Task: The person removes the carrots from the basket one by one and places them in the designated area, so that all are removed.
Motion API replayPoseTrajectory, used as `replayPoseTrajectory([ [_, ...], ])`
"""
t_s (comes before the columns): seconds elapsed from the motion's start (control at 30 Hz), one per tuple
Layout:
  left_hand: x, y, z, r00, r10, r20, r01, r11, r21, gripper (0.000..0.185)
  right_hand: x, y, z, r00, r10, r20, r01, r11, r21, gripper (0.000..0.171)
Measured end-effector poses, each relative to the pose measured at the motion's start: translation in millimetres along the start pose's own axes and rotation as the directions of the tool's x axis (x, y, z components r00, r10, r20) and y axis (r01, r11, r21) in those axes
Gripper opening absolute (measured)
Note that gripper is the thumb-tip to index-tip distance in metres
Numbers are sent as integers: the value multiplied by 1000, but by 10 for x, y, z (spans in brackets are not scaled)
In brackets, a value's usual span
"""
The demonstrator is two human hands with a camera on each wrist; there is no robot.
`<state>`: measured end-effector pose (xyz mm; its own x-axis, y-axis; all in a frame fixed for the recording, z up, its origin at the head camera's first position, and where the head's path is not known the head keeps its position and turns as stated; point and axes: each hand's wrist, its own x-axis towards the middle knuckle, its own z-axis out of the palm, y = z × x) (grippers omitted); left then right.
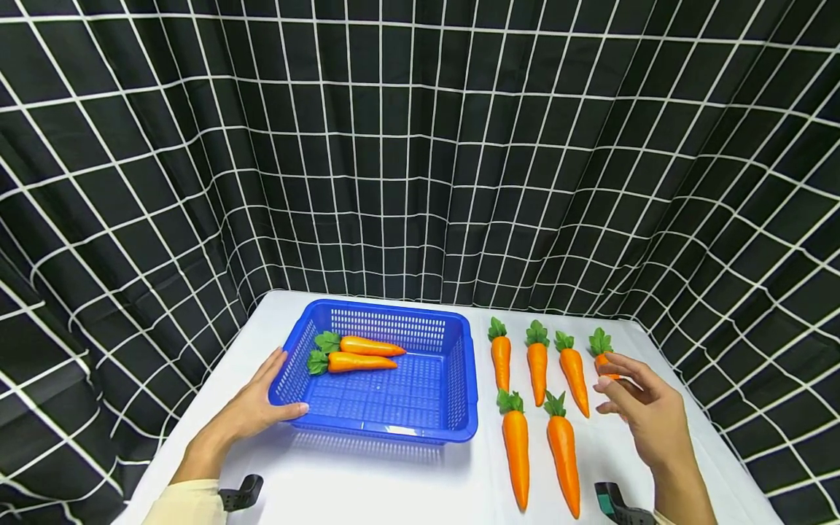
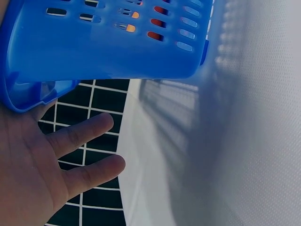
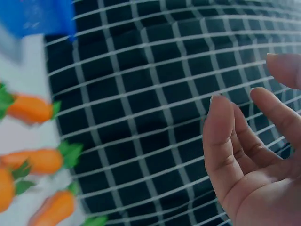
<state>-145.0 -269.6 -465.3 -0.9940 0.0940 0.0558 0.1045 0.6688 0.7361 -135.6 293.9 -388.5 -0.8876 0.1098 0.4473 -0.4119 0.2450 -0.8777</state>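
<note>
My left hand (image 1: 252, 408) rests at the left end of a blue plastic basket (image 1: 420, 430), its thumb lying over the front-left rim. In the left wrist view, two straight fingers (image 2: 91, 176) extend below the basket's perforated wall (image 2: 108, 52). Two orange carrots (image 1: 367, 346) with green leaf tops lie inside the basket. My right hand (image 1: 646, 408) hovers over the rightmost carrot (image 1: 600, 341), partly covering it, with loosely bent fingers. Nothing shows between those fingers in the right wrist view, where the hand (image 3: 254, 174) appears against the curtain.
Right of the basket, several more carrots lie on the white tabletop (image 1: 367, 488). One back-row carrot (image 1: 537, 364) and two front carrots (image 1: 516, 452) point their tips toward me. A black curtain with a white grid (image 1: 420, 146) surrounds the table at the back and sides.
</note>
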Motion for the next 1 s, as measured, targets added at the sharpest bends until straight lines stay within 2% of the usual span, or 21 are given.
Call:
replayPoseTrajectory([
  [0.1, 1, 7, -1, 1000, -5, 4, 5, 1000, 7, 109, 47, -158, 11, 991, -123, 50, 115, 984, 137, 38],
  [0.2, 0, 8, -3, 1000, -5, 2, 5, 1000, 8, 109, 98, -304, 38, 972, -216, 91, 193, 958, 211, 39],
  [0.37, -4, 5, -2, 1000, -1, 1, 1, 1000, 7, 109, 207, -487, 113, 917, -375, 137, 308, 883, 354, 41],
  [0.43, -5, 2, 1, 1000, 2, 1, -2, 1000, 7, 109, 258, -544, 150, 883, -443, 152, 351, 841, 411, 42],
  [0.57, -3, -1, 6, 1000, 15, 0, -15, 1000, 8, 109, 352, -664, 243, 837, -522, 165, 401, 790, 463, 42],
  [0.7, 0, 1, 8, 1000, 22, -1, -22, 1000, 9, 109, 431, -784, 356, 804, -567, 179, 428, 761, 487, 42],
  [1.0, -4, 9, 6, 1000, 17, -12, -17, 1000, 13, 109, 608, -972, 693, 751, -626, 209, 433, 706, 561, 38],
])
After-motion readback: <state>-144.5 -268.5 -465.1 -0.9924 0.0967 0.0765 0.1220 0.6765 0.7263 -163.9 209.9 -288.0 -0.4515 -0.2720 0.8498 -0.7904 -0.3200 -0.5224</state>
